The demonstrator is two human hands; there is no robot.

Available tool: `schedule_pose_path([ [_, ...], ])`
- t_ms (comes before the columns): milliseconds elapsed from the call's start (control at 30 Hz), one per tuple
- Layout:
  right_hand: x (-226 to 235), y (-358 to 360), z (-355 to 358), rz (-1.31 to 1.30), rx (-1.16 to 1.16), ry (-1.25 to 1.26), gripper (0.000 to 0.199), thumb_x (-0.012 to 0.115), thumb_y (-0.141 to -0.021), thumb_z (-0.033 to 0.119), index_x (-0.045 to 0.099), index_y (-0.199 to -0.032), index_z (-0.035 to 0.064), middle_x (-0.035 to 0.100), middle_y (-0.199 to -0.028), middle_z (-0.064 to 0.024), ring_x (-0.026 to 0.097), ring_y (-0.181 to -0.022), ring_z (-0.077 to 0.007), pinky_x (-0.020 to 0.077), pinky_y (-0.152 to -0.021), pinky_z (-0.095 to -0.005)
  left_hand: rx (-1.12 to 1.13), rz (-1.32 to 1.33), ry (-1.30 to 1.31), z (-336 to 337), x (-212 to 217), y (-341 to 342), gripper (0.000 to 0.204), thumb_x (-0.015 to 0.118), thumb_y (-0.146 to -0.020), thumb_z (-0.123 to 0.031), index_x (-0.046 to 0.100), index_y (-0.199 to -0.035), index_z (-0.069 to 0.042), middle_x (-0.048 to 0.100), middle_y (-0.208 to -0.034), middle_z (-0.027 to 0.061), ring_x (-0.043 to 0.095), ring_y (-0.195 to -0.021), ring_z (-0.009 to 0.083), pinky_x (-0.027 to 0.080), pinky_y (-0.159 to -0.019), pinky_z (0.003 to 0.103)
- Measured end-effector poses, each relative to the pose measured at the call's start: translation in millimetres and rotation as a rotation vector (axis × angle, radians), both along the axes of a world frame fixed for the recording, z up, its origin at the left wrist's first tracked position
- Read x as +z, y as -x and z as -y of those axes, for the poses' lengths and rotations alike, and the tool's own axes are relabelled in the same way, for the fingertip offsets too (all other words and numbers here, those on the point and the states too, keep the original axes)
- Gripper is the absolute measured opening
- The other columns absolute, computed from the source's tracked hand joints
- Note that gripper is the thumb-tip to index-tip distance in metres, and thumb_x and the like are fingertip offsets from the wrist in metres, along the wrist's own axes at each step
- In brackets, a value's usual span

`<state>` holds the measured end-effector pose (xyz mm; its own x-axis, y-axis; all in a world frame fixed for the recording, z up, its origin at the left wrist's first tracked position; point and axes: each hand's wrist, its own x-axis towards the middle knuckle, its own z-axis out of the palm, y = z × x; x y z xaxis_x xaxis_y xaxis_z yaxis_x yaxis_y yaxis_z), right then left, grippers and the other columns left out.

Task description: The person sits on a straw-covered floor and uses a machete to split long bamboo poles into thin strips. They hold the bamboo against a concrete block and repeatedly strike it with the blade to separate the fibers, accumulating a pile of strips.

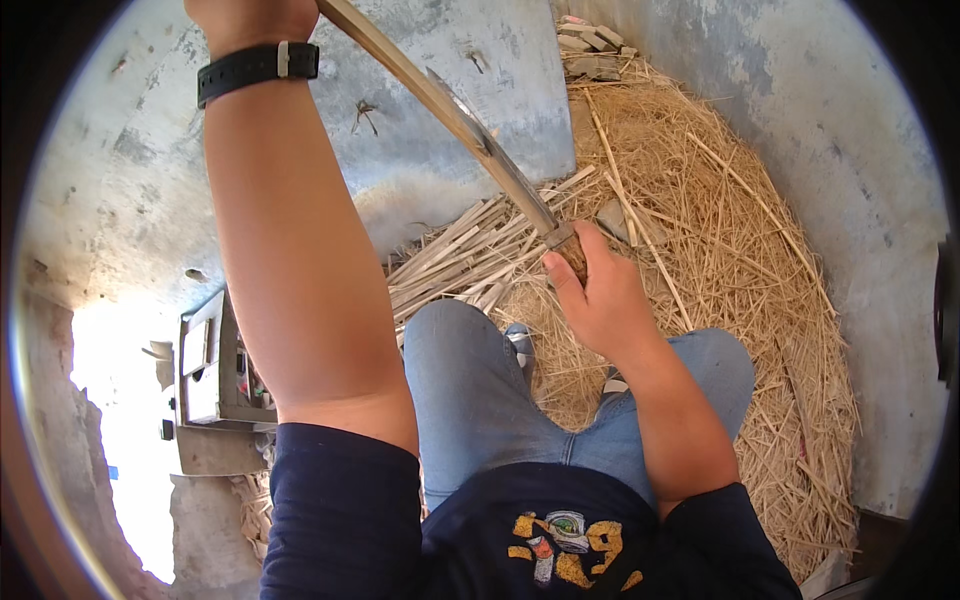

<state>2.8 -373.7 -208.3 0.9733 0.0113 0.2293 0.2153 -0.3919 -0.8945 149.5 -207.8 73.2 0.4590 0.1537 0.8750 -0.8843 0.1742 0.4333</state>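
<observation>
My right hand is wrapped round the brown handle of a bladed tool, its thumb lying along the side. From the handle's collar, a long, pale, slightly curved strip, like split bamboo or wood, runs up and left to the top edge. Partway along it a piece of metal blade sticks out; whether tool and strip are one piece I cannot tell. Up at the top edge, my left hand is beside the strip's far end, its fingers cut off by the picture's rim. A black watch strap circles that wrist.
Loose straw covers the floor, with a pile of pale split sticks ahead of my knees. Grey walls stand close ahead and at the right. Stacked bricks lie in the far corner. A wooden cabinet is at the left near a bright opening.
</observation>
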Motion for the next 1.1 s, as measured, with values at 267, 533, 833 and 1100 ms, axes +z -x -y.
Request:
schedule_pose_path([
  [267, 12, 11, 12, -0.175, 0.058, -0.642, 0.052, 0.057, -0.104, 0.038, 0.051, -0.134, -0.0032, 0.051, -0.069, 0.0035, 0.045, -0.054, -0.0050, 0.0414, -0.050, -0.0258, 0.000, 0.067, 0.002, 6, -7, 7, 0.038, 0.040, -0.110, -0.046, 0.050, -0.085, -0.018, 0.041, -0.063, -0.0080, 0.035, -0.050, 0.0055, 0.030, -0.044, 0.023],
  [533, -16, -7, -8, 0.079, -0.043, 0.207, 0.046, 0.059, -0.101, 0.029, 0.049, -0.128, -0.0067, 0.066, -0.074, -0.0210, 0.067, -0.064, -0.0371, 0.0514, -0.057, -0.0463, -0.059, 0.069, -0.050, 9, -2, 10, 0.040, 0.043, -0.109, -0.048, 0.048, -0.082, -0.019, 0.039, -0.060, -0.0087, 0.033, -0.048, 0.0054, 0.029, -0.043, 0.023],
  [833, 3, -2, 9, -0.075, 0.025, -0.059, 0.047, 0.062, -0.099, 0.034, 0.057, -0.120, -0.0080, 0.067, -0.074, -0.0229, 0.068, -0.067, -0.0399, 0.0517, -0.063, -0.0474, -0.347, -0.051, 0.075, -40, 10, -27, 0.038, 0.044, -0.108, -0.049, 0.050, -0.083, -0.020, 0.041, -0.064, -0.0084, 0.036, -0.049, 0.0050, 0.031, -0.043, 0.022],
  [1100, 11, 15, 1, 0.328, -0.106, -0.039, 0.049, 0.065, -0.098, 0.029, 0.054, -0.128, -0.0084, 0.068, -0.078, -0.0225, 0.069, -0.070, -0.0399, 0.0531, -0.062, -0.0434, 0.125, 0.063, -0.066, 1, -7, 2, 0.049, 0.035, -0.110, -0.051, 0.047, -0.072, -0.022, 0.038, -0.055, -0.0090, 0.032, -0.045, 0.0060, 0.028, -0.041, 0.024],
])
